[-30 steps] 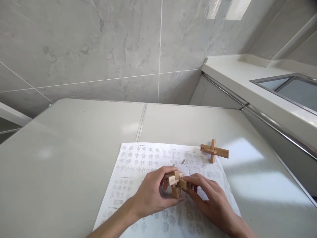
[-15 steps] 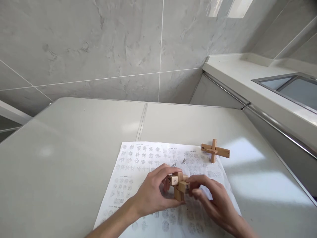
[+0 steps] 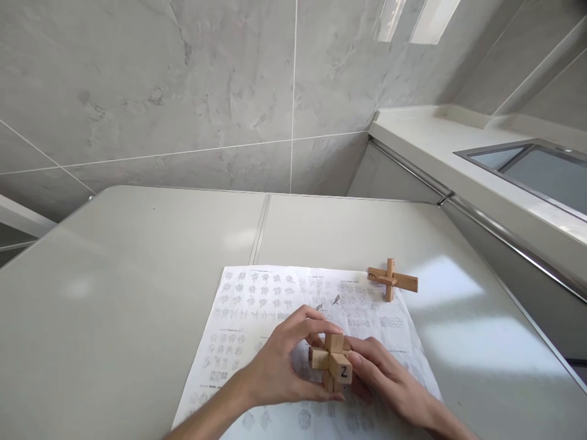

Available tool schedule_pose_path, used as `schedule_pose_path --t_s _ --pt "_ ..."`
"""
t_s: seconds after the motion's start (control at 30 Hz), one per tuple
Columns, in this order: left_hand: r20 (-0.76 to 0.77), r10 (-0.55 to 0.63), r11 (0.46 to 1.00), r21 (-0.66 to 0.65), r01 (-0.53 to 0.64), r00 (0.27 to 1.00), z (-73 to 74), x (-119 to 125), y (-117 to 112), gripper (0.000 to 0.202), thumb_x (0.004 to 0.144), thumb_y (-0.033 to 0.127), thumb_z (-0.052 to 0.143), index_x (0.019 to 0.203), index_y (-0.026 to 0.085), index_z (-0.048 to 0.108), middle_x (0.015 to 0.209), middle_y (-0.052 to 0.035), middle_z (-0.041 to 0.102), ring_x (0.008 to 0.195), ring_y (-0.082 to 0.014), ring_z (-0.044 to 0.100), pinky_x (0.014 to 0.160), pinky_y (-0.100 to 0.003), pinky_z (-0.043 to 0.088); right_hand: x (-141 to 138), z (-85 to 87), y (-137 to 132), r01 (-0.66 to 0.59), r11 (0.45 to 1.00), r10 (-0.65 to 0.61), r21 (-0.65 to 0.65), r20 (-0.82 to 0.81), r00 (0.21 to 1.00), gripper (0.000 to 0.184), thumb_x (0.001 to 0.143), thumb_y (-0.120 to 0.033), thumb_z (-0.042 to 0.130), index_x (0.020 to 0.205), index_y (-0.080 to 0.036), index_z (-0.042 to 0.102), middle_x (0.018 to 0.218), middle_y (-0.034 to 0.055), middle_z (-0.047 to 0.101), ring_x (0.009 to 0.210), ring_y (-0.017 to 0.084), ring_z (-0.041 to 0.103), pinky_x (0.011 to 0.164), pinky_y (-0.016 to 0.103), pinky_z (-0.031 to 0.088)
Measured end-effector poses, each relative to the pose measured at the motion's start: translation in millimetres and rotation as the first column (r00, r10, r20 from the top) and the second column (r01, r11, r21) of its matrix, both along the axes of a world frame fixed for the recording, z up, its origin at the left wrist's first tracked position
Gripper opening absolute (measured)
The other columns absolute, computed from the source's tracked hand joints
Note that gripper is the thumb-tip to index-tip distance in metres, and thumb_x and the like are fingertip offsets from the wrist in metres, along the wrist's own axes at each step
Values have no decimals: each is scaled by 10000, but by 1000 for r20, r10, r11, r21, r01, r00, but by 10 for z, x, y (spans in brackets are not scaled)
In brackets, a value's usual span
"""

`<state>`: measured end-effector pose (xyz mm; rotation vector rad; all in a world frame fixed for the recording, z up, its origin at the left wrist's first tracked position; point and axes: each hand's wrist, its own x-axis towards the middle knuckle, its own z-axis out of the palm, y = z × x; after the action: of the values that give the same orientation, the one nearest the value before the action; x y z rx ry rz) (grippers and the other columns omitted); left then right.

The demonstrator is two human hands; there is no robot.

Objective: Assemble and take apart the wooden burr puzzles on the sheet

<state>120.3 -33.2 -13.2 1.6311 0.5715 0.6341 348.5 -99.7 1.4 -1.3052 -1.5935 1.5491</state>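
A wooden burr puzzle [image 3: 332, 363], made of crossed light-wood bars with a "2" inked on one end, is held just above a printed instruction sheet [image 3: 257, 305]. My left hand [image 3: 279, 366] curls round its left side, thumb below and fingers over the top. From the right, my right hand [image 3: 383, 376] pinches the bar with the marked end. A second, smaller wooden cross [image 3: 391, 281] stands on the sheet's far right corner, untouched.
The sheet lies on a pale grey table [image 3: 128, 275] with a seam down its middle. A tiled wall [image 3: 183, 91] rises behind it. To the right runs a white counter [image 3: 458, 165] with a steel sink [image 3: 532, 168].
The puzzle has been turned in my hands so the end marked "2" now faces me. Both hands have drawn a little closer to me and tightened round it.
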Motion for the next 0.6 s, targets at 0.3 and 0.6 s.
schedule_pose_path --t_s 0.3,0.6 --pt "-146 142 989 -29 -148 979 7 -6 4 768 880 372 885 1533 452 487 1281 -44 585 893 -175 622 903 -394 588 -28 -285 66 152 915 -315 -373 -427 848 560 1038 -692 570 758 -207 584 569 -58 477 470 106 446 490 240 439" --pt "-206 246 966 -26 -257 947 -22 26 19 350 1017 315 680 1347 372 577 1245 -31 560 810 -137 622 856 -361 583 145 -230 282 255 662 -710 -705 -481 514 441 835 -552 906 862 -191 654 609 -116 338 453 50 241 270 104 267"
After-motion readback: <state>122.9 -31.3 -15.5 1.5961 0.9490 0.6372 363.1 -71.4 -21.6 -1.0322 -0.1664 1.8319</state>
